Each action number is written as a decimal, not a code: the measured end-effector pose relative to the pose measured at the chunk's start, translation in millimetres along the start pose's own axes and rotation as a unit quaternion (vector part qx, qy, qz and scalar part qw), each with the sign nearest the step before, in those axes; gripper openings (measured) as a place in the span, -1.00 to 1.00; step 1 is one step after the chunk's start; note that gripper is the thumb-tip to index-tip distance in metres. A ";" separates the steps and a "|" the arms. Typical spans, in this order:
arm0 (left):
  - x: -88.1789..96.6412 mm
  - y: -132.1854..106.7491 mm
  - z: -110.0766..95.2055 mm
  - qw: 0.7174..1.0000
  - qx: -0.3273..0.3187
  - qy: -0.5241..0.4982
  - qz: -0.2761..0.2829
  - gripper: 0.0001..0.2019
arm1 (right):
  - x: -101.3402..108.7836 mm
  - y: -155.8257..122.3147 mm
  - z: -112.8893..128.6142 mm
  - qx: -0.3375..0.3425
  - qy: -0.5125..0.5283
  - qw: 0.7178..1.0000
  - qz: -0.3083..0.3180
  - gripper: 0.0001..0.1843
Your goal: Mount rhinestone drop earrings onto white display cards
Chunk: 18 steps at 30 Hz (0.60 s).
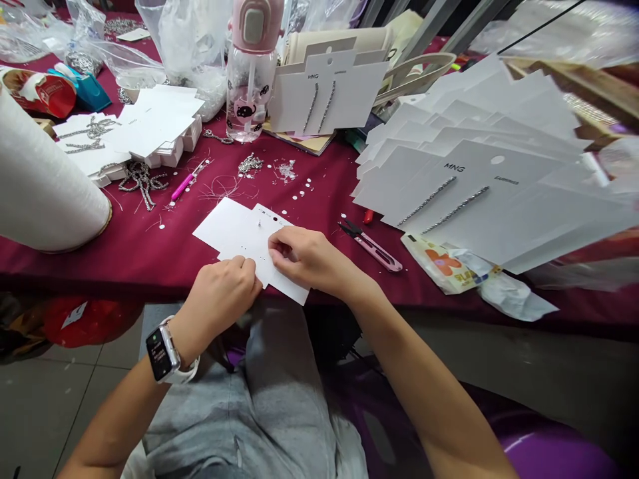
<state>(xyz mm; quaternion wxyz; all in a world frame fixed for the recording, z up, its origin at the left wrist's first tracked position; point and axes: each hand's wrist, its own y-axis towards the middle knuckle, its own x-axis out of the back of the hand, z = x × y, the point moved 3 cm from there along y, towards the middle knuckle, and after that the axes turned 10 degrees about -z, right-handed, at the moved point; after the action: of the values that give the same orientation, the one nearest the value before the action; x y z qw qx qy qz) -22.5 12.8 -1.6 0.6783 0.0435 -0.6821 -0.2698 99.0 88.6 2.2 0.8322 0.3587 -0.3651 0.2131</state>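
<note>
A white earring card (234, 226) lies at the table's front edge, with small holes in it and a tiny silvery piece standing near its printed end. My left hand (222, 289), with a watch on the wrist, is closed at the card's near edge. Thumb and forefinger of my right hand (312, 256) are pinched together over the card's right part; whatever sits between them is too small to make out. Just beyond the card are a small heap of silvery pieces (250, 164) and clear plastic bits (286, 171).
Pink thread snips (372, 246) lie right of my right hand. A large stack of cards with chain earrings (464, 193) fills the right side. A pink-handled tool (184, 187), chains (142, 181) and a white roll (44, 166) are at left. A bottle (252, 73) stands behind.
</note>
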 end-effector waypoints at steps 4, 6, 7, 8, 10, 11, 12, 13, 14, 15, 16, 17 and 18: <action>4.0 -2.1 -0.7 1.000 -0.003 0.010 -0.013 -0.80 | 0.9 1.0 2.2 0.005 0.003 0.999 0.040 -0.92; 6.3 -4.6 -1.3 1.000 -0.007 0.018 -0.017 -0.79 | 2.6 -0.8 4.5 0.016 -0.014 0.999 0.049 -0.91; 7.6 -6.3 -1.5 1.000 -0.008 0.023 -0.020 -0.79 | 3.9 -2.7 5.9 0.018 -0.025 0.998 0.047 -0.90; 9.3 -8.4 -1.5 0.999 -0.006 0.027 -0.026 -0.78 | 5.9 -5.2 7.5 0.018 -0.035 0.998 0.040 -0.88; 13.3 -13.2 -1.1 0.999 0.001 0.032 -0.042 -0.78 | 12.1 -12.3 12.2 0.011 -0.056 0.998 0.005 -0.82; 15.3 -15.9 -0.9 0.998 0.004 0.033 -0.048 -0.78 | 16.4 -16.9 16.0 0.006 -0.062 0.998 -0.021 -0.80; 17.2 -18.7 -0.7 0.998 0.005 0.034 -0.053 -0.78 | 21.2 -22.3 21.3 0.002 -0.060 0.997 -0.049 -0.79; 18.9 -21.8 -0.5 0.998 0.004 0.034 -0.057 -0.78 | 26.3 -28.5 28.6 0.001 -0.046 0.996 -0.072 -0.80; 20.2 -24.9 -0.4 0.998 0.003 0.033 -0.062 -0.78 | 31.1 -35.5 38.2 0.003 -0.017 0.996 -0.085 -0.80; 21.1 -28.2 -0.3 0.997 0.001 0.030 -0.067 -0.78 | 35.8 -43.0 50.3 0.010 0.030 0.995 -0.090 -0.80; 21.9 -31.5 -0.4 0.996 0.000 0.026 -0.080 -0.79 | 40.1 -50.8 65.2 0.027 0.091 0.992 -0.080 -0.78; 22.5 -34.8 -0.6 0.995 -0.003 0.022 -0.098 -0.79 | 44.4 -58.7 81.7 0.042 0.156 0.985 -0.064 -0.74; 22.7 -38.0 -1.0 0.993 -0.005 0.016 -0.118 -0.78 | 49.4 -66.0 99.5 0.063 0.223 0.971 -0.051 -0.69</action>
<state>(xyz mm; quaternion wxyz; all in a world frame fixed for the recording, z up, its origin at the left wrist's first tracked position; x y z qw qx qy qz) -34.9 -29.4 2.6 0.6528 0.1242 -0.6598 -0.3508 126.2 -24.7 58.0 0.8781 0.3719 -0.1374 0.2679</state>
